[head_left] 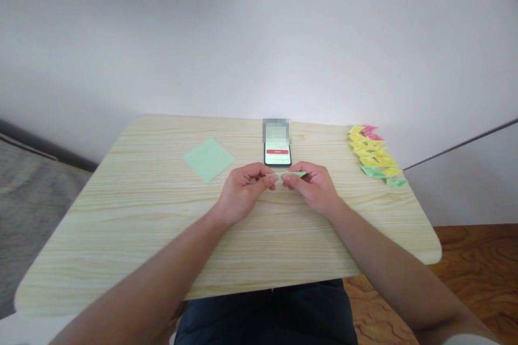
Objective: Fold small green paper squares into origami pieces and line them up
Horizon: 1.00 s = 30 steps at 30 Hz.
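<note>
Both hands meet over the middle of a pale wooden table. My left hand and my right hand each pinch an end of a small folded green paper piece, held just above the tabletop. Fingers of both hands are curled closed on it. A flat square sheet of light green paper lies to the left of my left hand, untouched. A phone with a lit screen lies just beyond my hands.
Several small folded paper shapes, yellow, pink and green, are lined up along the table's far right edge. A white wall stands behind the table. Wooden floor shows at the lower right, grey fabric at the left.
</note>
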Each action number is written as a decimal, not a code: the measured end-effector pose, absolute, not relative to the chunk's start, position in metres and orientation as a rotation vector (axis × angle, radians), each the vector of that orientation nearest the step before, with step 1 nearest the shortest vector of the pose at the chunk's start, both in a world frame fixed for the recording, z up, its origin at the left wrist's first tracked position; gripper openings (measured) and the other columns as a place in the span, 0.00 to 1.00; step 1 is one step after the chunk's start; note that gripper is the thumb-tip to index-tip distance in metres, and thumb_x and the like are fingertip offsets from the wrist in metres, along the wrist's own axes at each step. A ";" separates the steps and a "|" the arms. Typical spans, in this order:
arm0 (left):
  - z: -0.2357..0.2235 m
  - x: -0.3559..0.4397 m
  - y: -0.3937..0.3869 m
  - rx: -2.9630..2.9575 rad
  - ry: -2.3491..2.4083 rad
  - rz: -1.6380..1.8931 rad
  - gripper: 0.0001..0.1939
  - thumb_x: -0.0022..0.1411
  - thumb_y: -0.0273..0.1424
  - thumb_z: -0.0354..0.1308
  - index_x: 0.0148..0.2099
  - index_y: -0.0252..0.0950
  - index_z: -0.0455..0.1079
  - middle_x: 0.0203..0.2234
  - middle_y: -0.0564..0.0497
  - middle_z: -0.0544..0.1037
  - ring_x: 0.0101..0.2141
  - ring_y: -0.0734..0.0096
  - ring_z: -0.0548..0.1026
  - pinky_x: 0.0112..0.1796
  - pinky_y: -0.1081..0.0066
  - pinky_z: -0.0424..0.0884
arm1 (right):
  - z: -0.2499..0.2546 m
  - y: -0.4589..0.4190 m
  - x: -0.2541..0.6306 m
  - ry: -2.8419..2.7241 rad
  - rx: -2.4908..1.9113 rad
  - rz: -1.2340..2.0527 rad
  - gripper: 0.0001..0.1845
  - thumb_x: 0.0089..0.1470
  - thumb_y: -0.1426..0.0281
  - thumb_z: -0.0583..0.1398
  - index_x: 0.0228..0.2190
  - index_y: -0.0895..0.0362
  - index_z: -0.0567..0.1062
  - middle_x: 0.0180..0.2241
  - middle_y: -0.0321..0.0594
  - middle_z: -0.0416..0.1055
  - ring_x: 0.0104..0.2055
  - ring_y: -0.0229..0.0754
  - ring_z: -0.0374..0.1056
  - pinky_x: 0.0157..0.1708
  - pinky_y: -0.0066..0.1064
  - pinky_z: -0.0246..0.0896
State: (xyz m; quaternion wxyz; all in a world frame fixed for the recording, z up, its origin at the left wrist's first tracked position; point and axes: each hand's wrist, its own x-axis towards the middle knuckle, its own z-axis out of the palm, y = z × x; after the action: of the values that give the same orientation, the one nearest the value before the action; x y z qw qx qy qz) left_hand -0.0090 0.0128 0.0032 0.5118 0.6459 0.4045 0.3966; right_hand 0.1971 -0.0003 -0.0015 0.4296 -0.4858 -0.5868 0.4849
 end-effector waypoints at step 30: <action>0.003 -0.010 0.016 1.421 0.988 0.999 0.12 0.63 0.38 0.62 0.32 0.36 0.73 0.24 0.54 0.74 0.29 0.70 0.68 0.34 0.69 0.62 | 0.001 0.002 0.200 -1.574 -1.257 1.205 0.18 0.55 0.54 0.67 0.30 0.57 0.80 0.24 0.36 0.74 0.24 0.36 0.63 0.24 0.28 0.56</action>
State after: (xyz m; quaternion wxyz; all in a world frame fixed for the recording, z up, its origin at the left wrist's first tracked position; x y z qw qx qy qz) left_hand -0.0098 0.0162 0.0034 0.5408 0.5981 0.4159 0.4205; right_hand 0.2001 0.0021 0.0008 0.3871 -0.4938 -0.6183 0.4733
